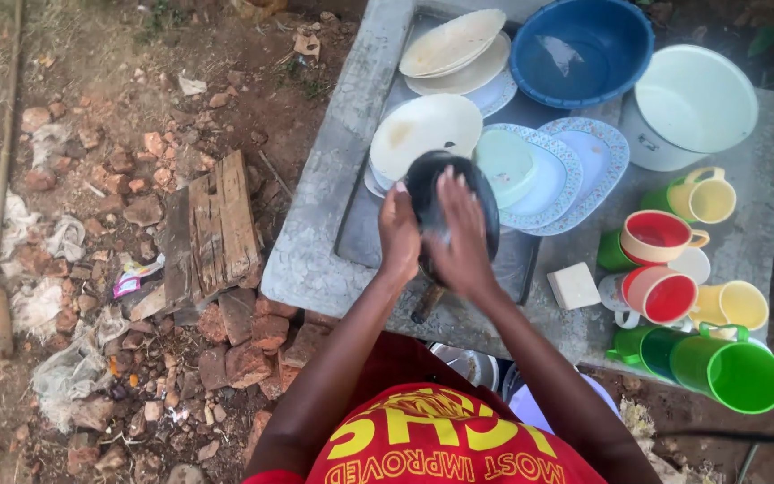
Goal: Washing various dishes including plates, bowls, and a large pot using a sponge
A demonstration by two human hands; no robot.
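Black pan point(432, 184) — both hands on it

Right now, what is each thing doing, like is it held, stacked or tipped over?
Black pan: held tilted over the sink, both hands on it.
Left hand: gripping the pan's edge.
Right hand: pressed flat on the pan.
Plates: stacked, leaning.
Blue basin: upright.
Green cup: on its side.
Soap bar: lying flat.

Soft, even daylight, no hard shadows, muted colours on the ground, mild sheen on the blue basin point(581, 49) and pale plates point(452, 43), motion blur over both hands, slight wide-angle bending and softness toward the edges
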